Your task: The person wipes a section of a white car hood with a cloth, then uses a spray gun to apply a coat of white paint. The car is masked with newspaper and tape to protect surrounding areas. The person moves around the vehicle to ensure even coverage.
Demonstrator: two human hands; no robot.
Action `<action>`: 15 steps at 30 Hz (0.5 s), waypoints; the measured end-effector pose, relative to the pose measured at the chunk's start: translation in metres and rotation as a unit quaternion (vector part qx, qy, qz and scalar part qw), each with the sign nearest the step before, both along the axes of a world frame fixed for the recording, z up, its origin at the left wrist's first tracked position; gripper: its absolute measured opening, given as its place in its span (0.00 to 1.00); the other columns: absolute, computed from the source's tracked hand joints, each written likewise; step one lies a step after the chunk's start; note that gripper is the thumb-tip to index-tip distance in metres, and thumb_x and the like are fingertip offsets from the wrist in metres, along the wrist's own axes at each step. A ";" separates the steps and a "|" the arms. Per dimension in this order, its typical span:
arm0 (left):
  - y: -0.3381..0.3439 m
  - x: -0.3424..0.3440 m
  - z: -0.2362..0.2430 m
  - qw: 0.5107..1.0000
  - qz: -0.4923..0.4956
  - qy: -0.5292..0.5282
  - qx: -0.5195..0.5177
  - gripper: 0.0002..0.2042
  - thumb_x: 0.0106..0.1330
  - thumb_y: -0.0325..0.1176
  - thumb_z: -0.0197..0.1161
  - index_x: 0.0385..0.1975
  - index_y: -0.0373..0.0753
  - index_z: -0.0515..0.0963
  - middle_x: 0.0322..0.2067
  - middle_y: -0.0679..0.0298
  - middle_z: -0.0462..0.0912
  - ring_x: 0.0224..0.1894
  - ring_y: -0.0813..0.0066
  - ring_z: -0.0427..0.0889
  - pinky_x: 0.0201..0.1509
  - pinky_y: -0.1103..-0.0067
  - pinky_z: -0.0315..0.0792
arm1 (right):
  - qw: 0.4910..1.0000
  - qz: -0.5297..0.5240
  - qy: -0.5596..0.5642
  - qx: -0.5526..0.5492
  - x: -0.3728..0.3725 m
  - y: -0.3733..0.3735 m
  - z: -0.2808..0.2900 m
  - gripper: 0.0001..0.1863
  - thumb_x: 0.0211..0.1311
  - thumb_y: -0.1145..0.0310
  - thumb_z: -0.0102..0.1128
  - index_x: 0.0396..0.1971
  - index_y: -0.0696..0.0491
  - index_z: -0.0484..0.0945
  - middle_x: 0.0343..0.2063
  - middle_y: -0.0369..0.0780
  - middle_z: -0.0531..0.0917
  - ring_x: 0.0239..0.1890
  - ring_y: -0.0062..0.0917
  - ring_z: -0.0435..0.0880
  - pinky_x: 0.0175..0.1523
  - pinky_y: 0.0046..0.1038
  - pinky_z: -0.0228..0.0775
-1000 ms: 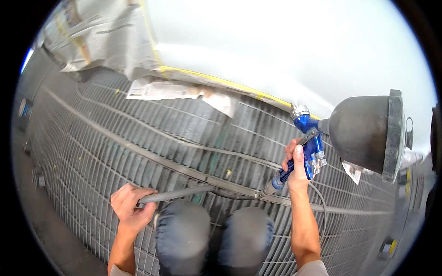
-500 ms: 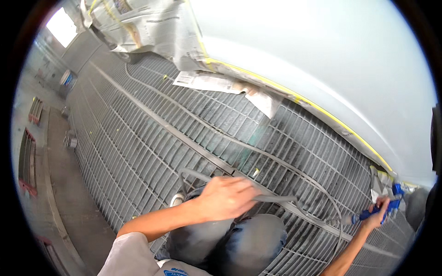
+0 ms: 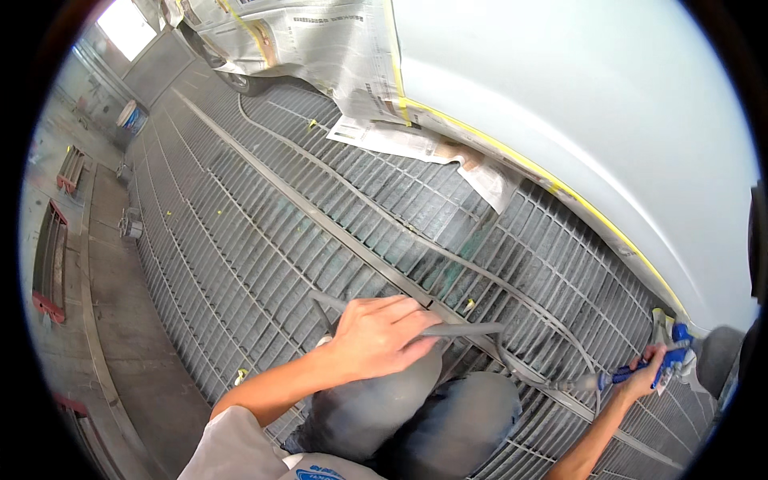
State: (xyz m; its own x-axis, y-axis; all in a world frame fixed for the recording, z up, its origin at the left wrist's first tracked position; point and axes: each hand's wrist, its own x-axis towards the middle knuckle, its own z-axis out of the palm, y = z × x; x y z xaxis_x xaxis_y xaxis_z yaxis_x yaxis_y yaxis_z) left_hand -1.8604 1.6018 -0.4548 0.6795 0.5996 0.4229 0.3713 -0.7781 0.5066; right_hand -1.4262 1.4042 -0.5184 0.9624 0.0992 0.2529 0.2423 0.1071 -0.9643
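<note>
My left hand [image 3: 380, 336] is closed around a grey hose [image 3: 460, 328] just above my bent knees [image 3: 456, 416]. At the far right, my right hand [image 3: 644, 368] grips a blue spray gun [image 3: 672, 352] with a grey cup [image 3: 712, 356], low beside the pale vehicle panel [image 3: 576, 96]. The hose joins a fitting [image 3: 576, 384] under the gun's handle. Yellow masking tape [image 3: 512, 152] runs along the panel's bottom edge. Newspaper masking [image 3: 312, 40] covers the part to its left, and a loose sheet [image 3: 400, 140] hangs down over the grating.
I am low on a metal floor grating [image 3: 232, 264], crossed by another hose [image 3: 336, 176]. A tyre [image 3: 248, 84] shows under the masking. Along the left are a white bucket [image 3: 132, 116], metal cans [image 3: 130, 224] and red-ended racks [image 3: 50, 264] beside a bright window [image 3: 128, 28].
Since a second ago the view has swung round, my left hand with the hose has moved right over my knees, and my right hand with the gun has moved to the far lower right.
</note>
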 end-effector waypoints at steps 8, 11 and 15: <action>0.046 -0.092 -0.005 0.996 0.082 -0.020 0.017 0.10 0.46 0.26 0.73 0.30 0.38 0.82 0.22 0.64 0.81 0.19 0.73 0.75 0.20 0.79 0.66 | 0.973 0.227 0.026 -0.030 -0.146 0.138 0.014 0.10 0.68 0.64 0.58 0.36 0.57 0.75 0.21 0.31 0.68 0.17 0.11 0.63 0.17 0.16 0.53; 0.058 -0.124 -0.005 0.991 0.132 -0.030 0.013 0.11 0.46 0.26 0.73 0.30 0.39 0.82 0.21 0.65 0.80 0.18 0.74 0.76 0.19 0.79 0.67 | 0.948 0.318 0.017 -0.013 -0.190 0.184 0.025 0.11 0.68 0.66 0.57 0.41 0.58 0.73 0.22 0.32 0.69 0.18 0.11 0.64 0.18 0.16 0.54; 0.065 -0.157 -0.006 0.976 0.204 -0.080 -0.001 0.08 0.47 0.22 0.70 0.28 0.37 0.81 0.20 0.66 0.80 0.18 0.81 0.73 0.17 0.83 0.62 | 0.911 0.409 0.049 -0.026 -0.237 0.232 0.039 0.12 0.68 0.66 0.58 0.43 0.58 0.74 0.24 0.34 0.72 0.18 0.12 0.67 0.20 0.16 0.57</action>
State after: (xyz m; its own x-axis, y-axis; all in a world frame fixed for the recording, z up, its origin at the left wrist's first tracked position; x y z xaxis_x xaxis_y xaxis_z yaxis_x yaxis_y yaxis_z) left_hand -2.0173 1.6664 -0.4603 0.3087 0.8074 0.5029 0.5660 -0.5808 0.5850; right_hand -1.6632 1.6364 -0.4791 0.5796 0.8020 0.1444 0.0142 0.1672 -0.9858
